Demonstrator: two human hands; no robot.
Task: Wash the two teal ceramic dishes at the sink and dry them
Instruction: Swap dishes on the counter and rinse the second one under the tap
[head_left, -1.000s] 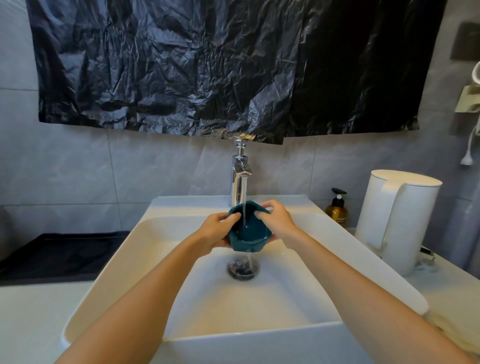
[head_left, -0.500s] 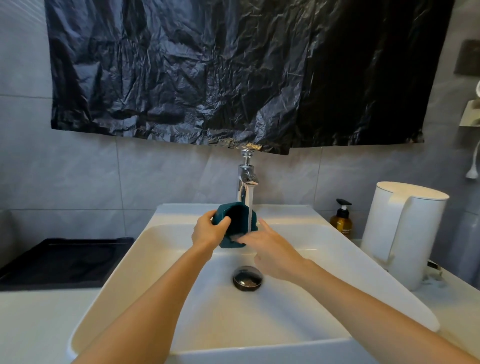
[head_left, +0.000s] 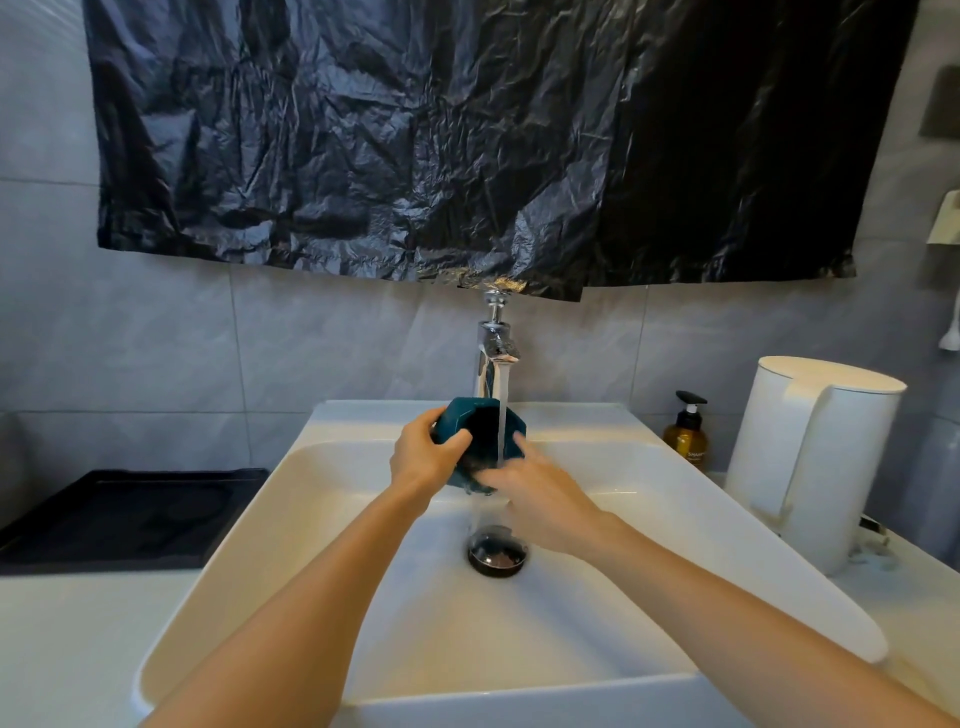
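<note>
One teal ceramic dish (head_left: 470, 423) is tilted on its side under the running chrome tap (head_left: 496, 353), above the white sink (head_left: 332, 525). My left hand (head_left: 423, 457) grips its left rim. My right hand (head_left: 540, 491) presses against the dish's lower right edge, fingers inside it, with the water stream falling onto them. Only this one teal dish is in view.
The drain plug (head_left: 497, 556) lies below the hands. An amber soap pump bottle (head_left: 687, 434) and a white kettle (head_left: 810, 457) stand right of the sink. A black tray (head_left: 119, 514) sits on the counter to the left. Black plastic sheet (head_left: 467, 135) hangs on the wall.
The dish has been tipped from lying cupped in both hands to standing on its side. My right hand moved from its far rim down to its lower edge.
</note>
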